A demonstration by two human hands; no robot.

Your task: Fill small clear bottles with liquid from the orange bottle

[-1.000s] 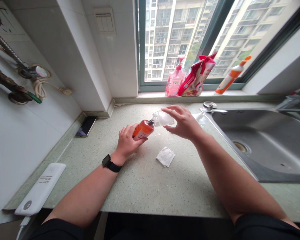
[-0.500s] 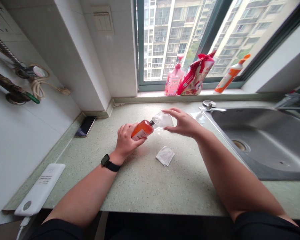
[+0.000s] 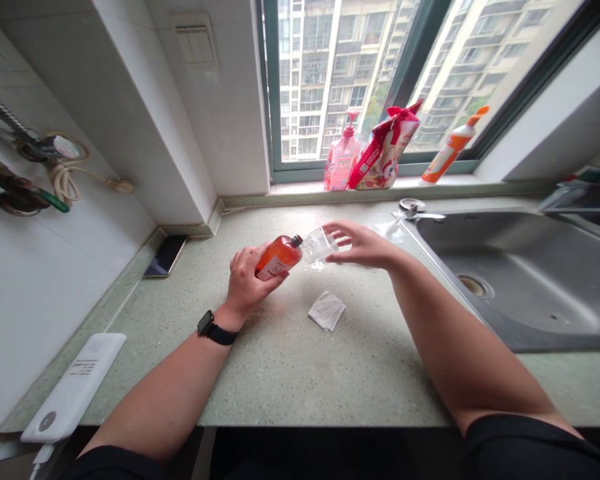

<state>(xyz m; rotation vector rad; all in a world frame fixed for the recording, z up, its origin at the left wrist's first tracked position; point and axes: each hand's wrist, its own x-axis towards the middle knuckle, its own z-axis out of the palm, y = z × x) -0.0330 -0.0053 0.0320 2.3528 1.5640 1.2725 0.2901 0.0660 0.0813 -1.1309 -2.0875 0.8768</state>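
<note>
Left of the sink (image 3: 525, 273), the left hand (image 3: 245, 280) clamps the tilted orange bottle (image 3: 279, 258), neck beyond the fingers. The right hand (image 3: 357, 245) grips the clear container (image 3: 320, 246) at its sink-side end.

Open: near counter (image 3: 330, 380) between forearms (image 3: 460, 347) | low obstacle: folded tissue (image 3: 327, 311) | beyond: orange bottle (image 3: 279, 257), clear container (image 3: 319, 245)

The clear container's (image 3: 319, 246) contents and the small print on the orange bottle's (image 3: 279, 258) label are unreadable.

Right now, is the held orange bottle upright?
No, the left hand holds the orange bottle tilted toward the clear container.
</note>
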